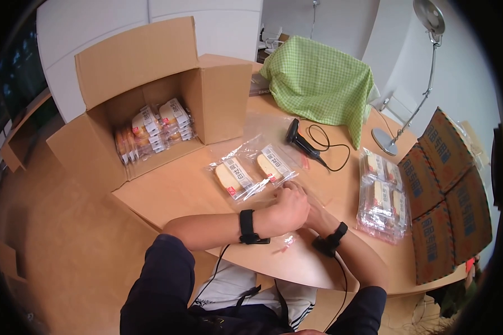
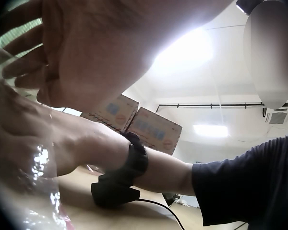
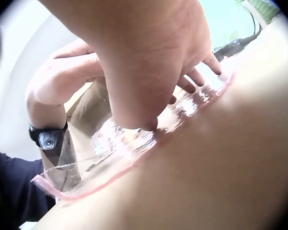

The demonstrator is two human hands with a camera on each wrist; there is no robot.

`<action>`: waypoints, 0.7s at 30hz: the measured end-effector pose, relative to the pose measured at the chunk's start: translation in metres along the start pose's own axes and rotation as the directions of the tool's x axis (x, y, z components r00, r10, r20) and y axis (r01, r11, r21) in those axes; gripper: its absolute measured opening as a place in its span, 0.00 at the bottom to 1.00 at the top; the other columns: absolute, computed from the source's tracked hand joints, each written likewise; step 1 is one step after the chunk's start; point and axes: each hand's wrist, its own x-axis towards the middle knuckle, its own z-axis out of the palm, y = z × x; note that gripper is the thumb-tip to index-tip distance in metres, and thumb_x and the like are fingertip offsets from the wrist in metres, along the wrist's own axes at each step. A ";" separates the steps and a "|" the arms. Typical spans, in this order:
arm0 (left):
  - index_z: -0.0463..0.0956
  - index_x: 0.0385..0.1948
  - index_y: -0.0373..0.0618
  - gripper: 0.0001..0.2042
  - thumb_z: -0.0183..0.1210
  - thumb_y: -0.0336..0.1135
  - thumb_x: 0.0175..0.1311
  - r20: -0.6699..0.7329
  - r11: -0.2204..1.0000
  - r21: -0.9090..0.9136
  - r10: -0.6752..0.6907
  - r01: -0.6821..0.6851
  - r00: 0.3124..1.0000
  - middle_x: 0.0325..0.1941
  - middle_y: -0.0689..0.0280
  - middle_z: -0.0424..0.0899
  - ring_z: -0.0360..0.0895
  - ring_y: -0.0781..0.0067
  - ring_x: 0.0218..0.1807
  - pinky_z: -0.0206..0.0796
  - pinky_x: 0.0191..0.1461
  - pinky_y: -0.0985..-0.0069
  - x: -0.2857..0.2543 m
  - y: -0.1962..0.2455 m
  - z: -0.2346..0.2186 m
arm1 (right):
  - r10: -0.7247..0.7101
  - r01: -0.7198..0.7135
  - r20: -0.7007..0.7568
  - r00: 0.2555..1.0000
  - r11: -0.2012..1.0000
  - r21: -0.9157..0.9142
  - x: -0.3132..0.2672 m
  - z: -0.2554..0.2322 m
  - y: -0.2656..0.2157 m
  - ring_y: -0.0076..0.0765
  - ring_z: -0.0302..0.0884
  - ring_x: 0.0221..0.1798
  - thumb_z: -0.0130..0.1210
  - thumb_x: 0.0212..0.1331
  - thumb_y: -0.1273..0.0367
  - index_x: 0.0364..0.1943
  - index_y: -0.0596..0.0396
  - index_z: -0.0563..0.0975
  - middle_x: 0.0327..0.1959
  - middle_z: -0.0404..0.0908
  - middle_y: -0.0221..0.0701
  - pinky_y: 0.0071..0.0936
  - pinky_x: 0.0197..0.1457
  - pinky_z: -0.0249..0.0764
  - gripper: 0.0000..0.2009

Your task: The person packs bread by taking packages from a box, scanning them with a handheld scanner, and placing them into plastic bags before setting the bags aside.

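Note:
A clear plastic bag with a pink zip edge lies in front of me, its edge gaping at one end in the right wrist view. Two wrapped bread packs lie on the near side of the table, under clear film. My left hand is over the near part of the bag, its fingers loosely spread in the left wrist view. Partly behind it in the head view is my right hand, whose extended fingers touch the bag just inside the pink edge. Shiny plastic overlaps the right hand in the left wrist view.
An open cardboard box with stacked bread packs stands at left. Beyond the bag lie a barcode scanner and its cable. Right of me are a filled bag, a desk lamp and upright printed cardboard. Green checked cloth drapes something behind.

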 end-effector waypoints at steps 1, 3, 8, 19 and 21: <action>0.84 0.29 0.43 0.11 0.54 0.36 0.54 0.084 1.000 -0.006 -0.020 0.020 0.996 0.31 0.55 0.83 0.78 0.58 0.40 0.69 0.32 0.67 0.001 0.003 0.007 | -0.048 0.049 -0.057 0.997 0.999 0.015 0.002 0.015 0.015 0.55 0.62 0.66 0.56 0.55 0.58 0.59 0.56 0.69 0.61 0.68 0.45 0.47 0.65 0.60 0.28; 0.86 0.33 0.44 0.13 0.54 0.38 0.55 0.165 0.999 -0.007 -0.038 0.040 0.986 0.33 0.52 0.85 0.80 0.50 0.44 0.73 0.33 0.60 0.001 0.005 0.012 | -0.097 0.100 -0.118 0.988 0.995 0.024 0.008 0.018 0.016 0.55 0.63 0.65 0.55 0.56 0.60 0.58 0.56 0.70 0.61 0.68 0.46 0.47 0.65 0.61 0.26; 0.86 0.32 0.42 0.13 0.53 0.36 0.56 0.092 0.993 -0.002 -0.114 0.115 0.989 0.40 0.41 0.83 0.78 0.42 0.47 0.73 0.37 0.57 0.003 0.003 0.015 | -0.087 0.079 -0.198 0.976 0.996 -0.049 0.020 0.058 0.044 0.55 0.61 0.68 0.52 0.57 0.64 0.57 0.56 0.70 0.62 0.68 0.47 0.44 0.70 0.59 0.23; 0.79 0.43 0.27 0.28 0.49 0.52 0.65 0.317 0.947 -0.211 -0.169 0.243 0.933 0.43 0.41 0.82 0.79 0.48 0.47 0.73 0.44 0.66 0.018 -0.006 0.006 | 0.164 -0.097 -0.077 0.983 0.836 0.540 -0.001 0.047 0.043 0.58 0.59 0.69 0.49 0.61 0.58 0.58 0.58 0.70 0.63 0.65 0.51 0.46 0.71 0.56 0.25; 0.79 0.43 0.29 0.30 0.49 0.56 0.66 0.457 0.896 -0.338 -0.111 0.288 0.882 0.44 0.42 0.81 0.79 0.47 0.49 0.73 0.46 0.65 0.026 -0.016 0.009 | 0.007 -0.024 0.075 0.997 0.972 0.236 -0.004 0.019 0.031 0.59 0.58 0.69 0.49 0.61 0.56 0.59 0.61 0.69 0.64 0.64 0.53 0.46 0.72 0.55 0.27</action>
